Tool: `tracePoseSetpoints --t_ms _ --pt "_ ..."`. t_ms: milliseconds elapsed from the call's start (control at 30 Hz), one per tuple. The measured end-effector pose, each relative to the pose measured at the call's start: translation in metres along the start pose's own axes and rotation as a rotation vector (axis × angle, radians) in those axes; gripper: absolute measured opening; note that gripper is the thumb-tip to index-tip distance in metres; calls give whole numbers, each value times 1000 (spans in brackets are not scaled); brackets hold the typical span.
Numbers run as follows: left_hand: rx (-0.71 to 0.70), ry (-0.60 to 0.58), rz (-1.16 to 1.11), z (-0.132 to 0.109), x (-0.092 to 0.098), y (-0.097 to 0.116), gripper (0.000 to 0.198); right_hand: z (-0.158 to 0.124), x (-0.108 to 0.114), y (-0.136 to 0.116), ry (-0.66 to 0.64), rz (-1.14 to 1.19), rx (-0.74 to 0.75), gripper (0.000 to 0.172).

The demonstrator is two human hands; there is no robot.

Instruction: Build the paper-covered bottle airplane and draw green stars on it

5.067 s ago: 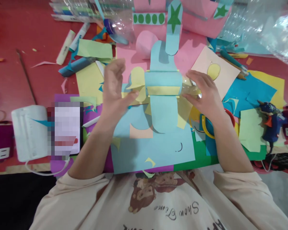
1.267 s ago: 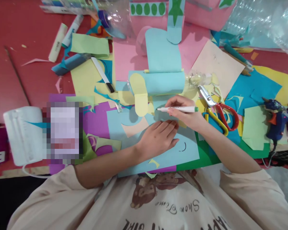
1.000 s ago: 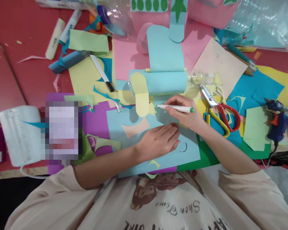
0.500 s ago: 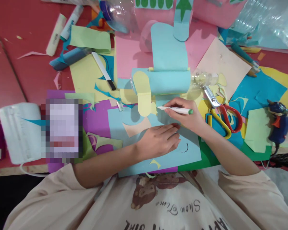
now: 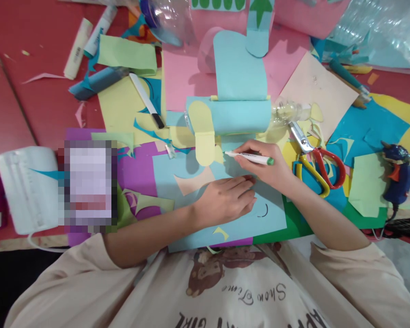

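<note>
My right hand (image 5: pixel 266 166) grips a white marker with a green end (image 5: pixel 249 157), its tip pointing left onto the light blue paper just below the paper-covered bottle (image 5: pixel 237 116). My left hand (image 5: pixel 225 200) lies flat, palm down, pressing the large light blue sheet (image 5: pixel 191 228) onto the table. The bottle lies on its side, wrapped in light blue paper with a yellow rounded flap (image 5: pixel 203 134) at its left end. A small black curved mark (image 5: pixel 263 212) shows on the blue sheet, right of my left hand.
Red-and-yellow scissors (image 5: pixel 314 157) lie right of my right hand. A blue glue gun (image 5: pixel 398 175) sits at the far right. A white face mask (image 5: pixel 25 189), a craft knife (image 5: pixel 146 100), glue sticks (image 5: pixel 77 48) and many coloured paper scraps cover the red table.
Five seconds ago both hands held the paper-covered bottle. Since then the bottle lies on the table, my right hand holds the marker and my left hand presses the blue sheet. Lately almost nothing moves.
</note>
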State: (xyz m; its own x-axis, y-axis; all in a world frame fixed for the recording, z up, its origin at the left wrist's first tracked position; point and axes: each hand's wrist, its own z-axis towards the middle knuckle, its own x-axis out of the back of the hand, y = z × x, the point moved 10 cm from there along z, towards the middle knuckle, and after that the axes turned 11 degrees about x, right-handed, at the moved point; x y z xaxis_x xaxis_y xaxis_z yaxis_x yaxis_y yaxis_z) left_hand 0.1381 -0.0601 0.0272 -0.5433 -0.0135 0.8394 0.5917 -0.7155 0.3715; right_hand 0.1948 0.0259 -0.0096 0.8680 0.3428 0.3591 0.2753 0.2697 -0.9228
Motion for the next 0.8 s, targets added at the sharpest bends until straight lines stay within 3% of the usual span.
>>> tracePoseSetpoints --t_ms 800 --pt "1 17 -19 -1 2 -1 19 0 27 0 66 -46 -48 10"
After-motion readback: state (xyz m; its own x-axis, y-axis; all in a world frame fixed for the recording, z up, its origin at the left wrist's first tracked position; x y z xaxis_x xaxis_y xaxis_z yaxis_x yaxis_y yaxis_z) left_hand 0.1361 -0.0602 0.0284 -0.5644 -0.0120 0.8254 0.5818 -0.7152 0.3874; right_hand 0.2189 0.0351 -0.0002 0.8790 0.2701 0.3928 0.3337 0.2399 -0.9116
